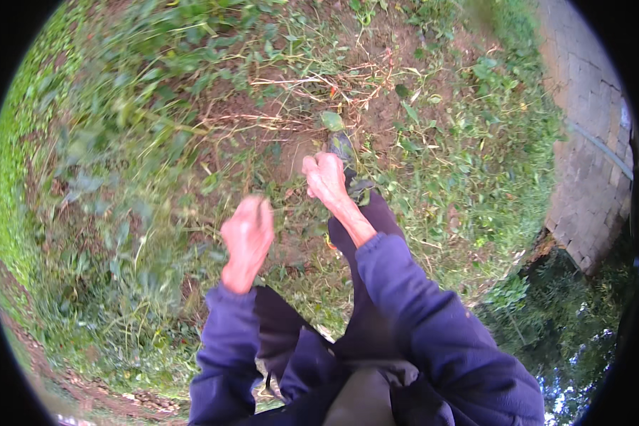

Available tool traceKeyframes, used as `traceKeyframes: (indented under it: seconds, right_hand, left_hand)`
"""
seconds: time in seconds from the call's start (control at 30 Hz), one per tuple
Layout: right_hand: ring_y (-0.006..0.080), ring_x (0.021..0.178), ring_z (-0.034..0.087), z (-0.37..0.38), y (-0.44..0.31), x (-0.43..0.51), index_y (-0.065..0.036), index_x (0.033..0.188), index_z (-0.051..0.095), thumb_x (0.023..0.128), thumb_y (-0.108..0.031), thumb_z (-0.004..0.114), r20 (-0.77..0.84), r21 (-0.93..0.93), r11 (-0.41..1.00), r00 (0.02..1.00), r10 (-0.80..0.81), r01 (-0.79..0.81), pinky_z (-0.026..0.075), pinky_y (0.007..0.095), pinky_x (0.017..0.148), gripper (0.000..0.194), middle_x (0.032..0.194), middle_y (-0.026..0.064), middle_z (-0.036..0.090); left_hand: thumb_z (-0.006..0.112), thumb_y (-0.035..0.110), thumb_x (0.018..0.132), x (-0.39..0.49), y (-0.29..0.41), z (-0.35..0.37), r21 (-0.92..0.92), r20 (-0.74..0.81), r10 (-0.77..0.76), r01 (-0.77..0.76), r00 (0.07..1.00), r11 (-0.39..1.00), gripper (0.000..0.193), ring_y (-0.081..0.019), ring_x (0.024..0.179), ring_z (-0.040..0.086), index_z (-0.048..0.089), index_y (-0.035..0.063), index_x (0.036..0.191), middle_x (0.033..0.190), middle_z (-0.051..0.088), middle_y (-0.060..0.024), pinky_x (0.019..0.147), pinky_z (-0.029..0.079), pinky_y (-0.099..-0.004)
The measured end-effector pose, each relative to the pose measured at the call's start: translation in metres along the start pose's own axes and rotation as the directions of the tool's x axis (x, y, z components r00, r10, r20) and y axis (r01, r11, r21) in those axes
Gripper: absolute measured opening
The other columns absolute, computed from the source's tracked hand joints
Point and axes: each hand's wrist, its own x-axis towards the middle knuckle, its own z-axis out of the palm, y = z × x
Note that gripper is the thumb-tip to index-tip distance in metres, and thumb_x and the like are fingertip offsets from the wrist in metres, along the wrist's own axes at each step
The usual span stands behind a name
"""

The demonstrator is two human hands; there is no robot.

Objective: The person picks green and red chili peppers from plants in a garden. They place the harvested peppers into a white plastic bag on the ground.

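Note:
My left hand (248,234) hangs blurred over green weeds and vines (165,207), its fingers curled; a dark thin streak crosses it. Whether it grips a stem cannot be made out. My right hand (325,173) is bent into a loose fist, just in front of my dark shoe (342,145). Its fingertips are turned under, and what may be inside is hidden. Ahead of the shoe lies a single green leaf (332,121). Dry reddish-brown stalks (351,90) spread over bare soil (293,154) beyond both hands.
On the right runs a grey paved strip (586,138) with a pale bar or hose (601,152) across it. Dark shrubs (554,309) stand at the lower right. Bright green low plants (10,213) line the left rim. My dark trouser leg (367,223) reaches forward among the weeds.

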Motion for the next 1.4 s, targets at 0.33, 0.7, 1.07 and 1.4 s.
traceKeyframes:
  seconds: [0.33, 0.7, 1.07, 1.4]
  right_hand:
    - [0.0427, 0.07, 0.065, -0.055, 0.002, 0.069, 0.006, 0.07, 0.062, 0.084, -0.028, 0.057, -0.093, 0.162, 0.987, 0.996, -0.005, 0.02, 0.048, 0.0504, 0.068, 0.037, 0.069, 0.0277, 0.062]
    - [0.0391, 0.059, 0.062, -0.058, 0.0, 0.075, 0.005, 0.064, 0.057, 0.083, -0.032, 0.058, 0.048, 0.206, 0.978, 0.997, -0.056, 0.045, 0.045, 0.0487, 0.059, 0.042, 0.057, 0.023, 0.056]
    - [0.0128, 0.038, 0.051, -0.059, -0.013, 0.071, 0.005, 0.069, 0.06, 0.089, -0.023, 0.059, -0.02, 0.267, 0.963, 0.999, -0.041, 0.045, 0.04, 0.0286, 0.037, 0.035, 0.05, 0.0054, 0.052]
    - [0.0404, 0.067, 0.065, -0.071, -0.025, 0.066, 0.004, 0.071, 0.06, 0.089, -0.044, 0.051, 0.129, -0.088, 0.975, 0.973, -0.193, 0.205, 0.047, 0.0496, 0.065, 0.053, 0.067, 0.0248, 0.062]
  left_hand:
    - [0.059, 0.012, 0.081, 0.219, 0.006, 0.28, 0.171, 0.253, 0.22, -0.267, 0.942, 0.948, 0.009, -0.0375, 0.07, 0.067, 0.065, 0.0054, 0.079, 0.073, 0.065, -0.0207, 0.06, 0.052, -0.0481]
    - [0.065, 0.027, 0.082, 0.217, -0.019, 0.308, -0.023, 0.298, -0.407, 0.433, 0.863, 0.901, 0.027, -0.039, 0.075, 0.068, 0.068, 0.0014, 0.077, 0.075, 0.068, -0.0204, 0.069, 0.053, -0.0468]
    - [0.056, 0.021, 0.092, 0.131, 0.009, 0.207, -0.74, 0.331, -0.593, 0.592, 0.734, 0.319, 0.026, -0.0113, 0.038, 0.045, 0.052, 0.0021, 0.074, 0.056, 0.051, -0.0035, 0.034, 0.034, -0.0275]
    - [0.065, 0.021, 0.089, 0.101, 0.047, 0.123, -0.305, 0.36, -0.133, 0.251, 0.923, 0.919, 0.025, -0.0259, 0.055, 0.064, 0.06, -0.0031, 0.09, 0.06, 0.061, -0.0153, 0.053, 0.049, -0.0405]
